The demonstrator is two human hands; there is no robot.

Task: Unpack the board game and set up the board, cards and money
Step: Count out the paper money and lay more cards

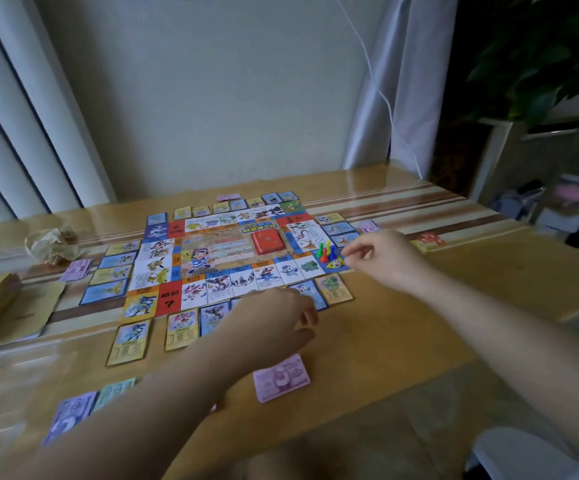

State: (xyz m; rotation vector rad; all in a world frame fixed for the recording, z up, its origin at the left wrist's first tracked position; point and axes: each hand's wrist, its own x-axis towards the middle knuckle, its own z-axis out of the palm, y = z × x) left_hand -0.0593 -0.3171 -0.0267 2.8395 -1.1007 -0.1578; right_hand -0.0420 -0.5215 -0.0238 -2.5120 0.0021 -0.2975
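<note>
We near setup's end on board (212,251): R hand (381,252), loosely curled & empty, by pawns (326,252); L hand (274,317) likewise over cards (181,329); next, tidy money (281,381).

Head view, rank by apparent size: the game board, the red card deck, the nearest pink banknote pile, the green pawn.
1. Colourful paper game board.
2. Pink banknote pile and red card deck: the pile looks bigger but lies nearer the camera, so unsure.
3. Green plastic pawn.

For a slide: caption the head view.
Board laid out, cards around it; right hand beside the pawns, left hand at the board's near edge.
</note>
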